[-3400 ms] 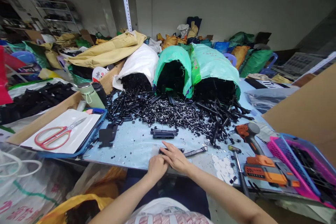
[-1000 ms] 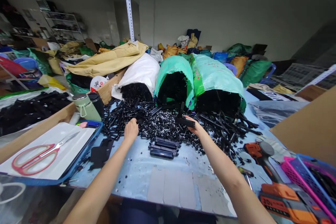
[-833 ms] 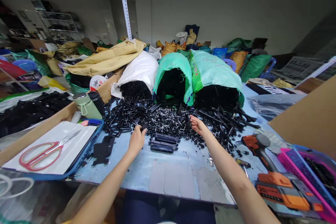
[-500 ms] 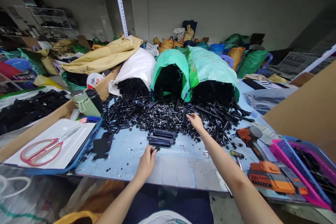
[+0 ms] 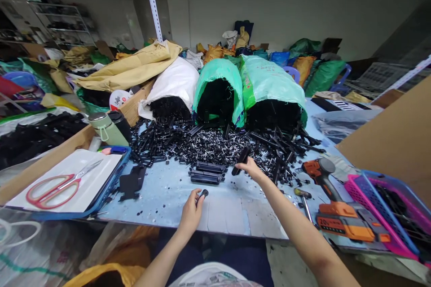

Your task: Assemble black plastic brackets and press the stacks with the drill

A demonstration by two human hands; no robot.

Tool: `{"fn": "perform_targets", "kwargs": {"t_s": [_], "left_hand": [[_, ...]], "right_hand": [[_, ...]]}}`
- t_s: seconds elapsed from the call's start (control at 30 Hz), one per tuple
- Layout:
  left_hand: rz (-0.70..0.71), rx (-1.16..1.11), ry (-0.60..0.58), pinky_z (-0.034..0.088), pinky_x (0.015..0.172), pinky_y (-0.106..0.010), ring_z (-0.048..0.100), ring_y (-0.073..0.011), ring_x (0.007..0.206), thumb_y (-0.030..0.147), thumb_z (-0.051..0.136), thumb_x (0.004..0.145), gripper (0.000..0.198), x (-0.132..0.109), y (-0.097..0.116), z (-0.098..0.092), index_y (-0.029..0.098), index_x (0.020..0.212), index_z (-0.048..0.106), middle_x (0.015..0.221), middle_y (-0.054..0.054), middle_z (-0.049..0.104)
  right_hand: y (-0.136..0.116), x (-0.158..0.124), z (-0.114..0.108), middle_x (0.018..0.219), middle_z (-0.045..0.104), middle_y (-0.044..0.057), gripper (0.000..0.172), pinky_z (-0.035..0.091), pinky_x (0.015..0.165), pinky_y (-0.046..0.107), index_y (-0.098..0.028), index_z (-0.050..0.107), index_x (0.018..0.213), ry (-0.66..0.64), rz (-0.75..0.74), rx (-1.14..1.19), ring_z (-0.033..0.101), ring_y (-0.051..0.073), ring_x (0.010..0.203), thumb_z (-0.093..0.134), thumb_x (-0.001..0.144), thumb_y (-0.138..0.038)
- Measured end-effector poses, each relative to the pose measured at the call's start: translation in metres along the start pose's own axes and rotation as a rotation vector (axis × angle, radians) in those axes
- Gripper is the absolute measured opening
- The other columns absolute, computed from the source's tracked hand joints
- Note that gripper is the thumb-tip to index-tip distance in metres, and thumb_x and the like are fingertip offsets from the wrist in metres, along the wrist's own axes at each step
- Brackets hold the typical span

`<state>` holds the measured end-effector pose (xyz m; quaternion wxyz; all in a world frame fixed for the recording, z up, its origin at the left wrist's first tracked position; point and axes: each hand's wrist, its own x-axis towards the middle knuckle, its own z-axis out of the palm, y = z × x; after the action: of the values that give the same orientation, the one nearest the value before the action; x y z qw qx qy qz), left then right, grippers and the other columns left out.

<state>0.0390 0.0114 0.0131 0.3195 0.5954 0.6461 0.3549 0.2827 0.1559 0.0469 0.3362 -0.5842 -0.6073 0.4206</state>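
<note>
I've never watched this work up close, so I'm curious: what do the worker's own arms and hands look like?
The left hand and right hand are ordinary human hands with no gloves. The arms are bare where they show, with no sleeves or watch visible. Below show pale printed cloth and dark blue trousers.

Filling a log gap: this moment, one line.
left hand: holds round-ended black part | right hand: holds long black part | drill: on table

black part (image 5: 204,193): partly hidden by left hand (image 5: 190,213) | cardboard (image 5: 397,143): cut off at right edge
</note>
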Motion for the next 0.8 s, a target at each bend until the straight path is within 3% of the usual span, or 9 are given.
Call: {"fn": "perform_targets", "kwargs": {"t_s": [0.1,0.2,0.3,0.4,0.53,0.6,0.7,0.8], "left_hand": [[0.000,-0.068,-0.041,0.045,0.059,-0.028,0.057,-0.0157,0.065,0.041,0.035,0.082,0.034,0.000,0.003,0.005,0.018,0.105,0.048,0.080,-0.004,0.057],[-0.009,-0.164,-0.071,0.044,0.054,-0.025,0.054,-0.0118,0.054,0.041,0.038,0.082,0.035,0.000,0.008,0.012,0.018,0.106,0.050,0.081,-0.004,0.058],[-0.030,-0.225,-0.073,0.044,0.051,-0.025,0.050,-0.0091,0.048,0.041,0.039,0.082,0.038,-0.001,0.011,0.017,0.017,0.107,0.051,0.084,-0.005,0.058],[-0.025,-0.253,-0.083,0.044,0.051,-0.024,0.049,-0.0085,0.048,0.042,0.040,0.081,0.038,-0.003,0.014,0.018,0.018,0.108,0.054,0.087,-0.005,0.059],[0.050,-0.235,-0.138,0.046,0.058,-0.026,0.053,-0.0112,0.059,0.040,0.041,0.082,0.038,-0.009,0.028,0.017,0.020,0.111,0.055,0.088,-0.005,0.058],[0.098,-0.193,-0.111,0.046,0.067,-0.027,0.055,-0.0141,0.072,0.038,0.041,0.083,0.037,-0.011,0.037,0.015,0.021,0.114,0.054,0.090,-0.005,0.057],[0.145,-0.108,-0.054,0.044,0.077,-0.030,0.053,-0.0161,0.084,0.034,0.040,0.084,0.037,-0.014,0.048,0.011,0.022,0.117,0.051,0.090,-0.006,0.055],[0.138,-0.072,-0.034,0.044,0.072,-0.029,0.053,-0.0154,0.080,0.034,0.039,0.085,0.036,-0.016,0.053,0.009,0.022,0.117,0.051,0.084,-0.004,0.052]], "right_hand": [[0.008,-0.048,0.013,0.076,0.056,0.002,0.026,0.040,0.062,0.027,-0.014,0.056,0.080,-0.081,-0.114,-0.327,0.051,0.016,0.068,0.063,0.055,-0.015],[0.018,-0.096,0.039,0.100,0.054,0.009,0.038,0.039,0.072,0.031,-0.017,0.052,0.106,-0.224,-0.355,-0.773,0.051,0.021,0.084,0.058,0.068,-0.016],[0.026,-0.131,0.060,0.113,0.049,0.011,0.049,0.036,0.080,0.038,-0.023,0.038,0.126,-0.323,-0.519,-0.875,0.047,0.025,0.095,0.053,0.080,-0.029],[0.026,-0.141,0.067,0.105,0.053,0.011,0.042,0.038,0.081,0.040,-0.024,0.041,0.126,-0.324,-0.457,-0.662,0.049,0.024,0.093,0.042,0.086,-0.037],[0.011,-0.129,0.067,0.090,0.058,0.007,0.045,0.047,0.067,0.033,-0.024,0.037,0.130,-0.248,-0.078,0.047,0.055,0.017,0.073,0.031,0.089,-0.043],[0.002,-0.123,0.068,0.086,0.058,0.004,0.048,0.049,0.060,0.030,-0.024,0.035,0.131,-0.276,0.021,0.340,0.055,0.014,0.064,0.033,0.088,-0.044],[-0.004,-0.116,0.066,0.096,0.053,0.004,0.046,0.049,0.058,0.027,-0.026,0.041,0.127,-0.318,-0.063,0.457,0.053,0.011,0.064,0.044,0.084,-0.043],[-0.005,-0.114,0.060,0.094,0.048,0.003,0.044,0.049,0.057,0.025,-0.029,0.044,0.125,-0.336,-0.222,0.316,0.051,0.010,0.069,0.048,0.082,-0.040]]}}
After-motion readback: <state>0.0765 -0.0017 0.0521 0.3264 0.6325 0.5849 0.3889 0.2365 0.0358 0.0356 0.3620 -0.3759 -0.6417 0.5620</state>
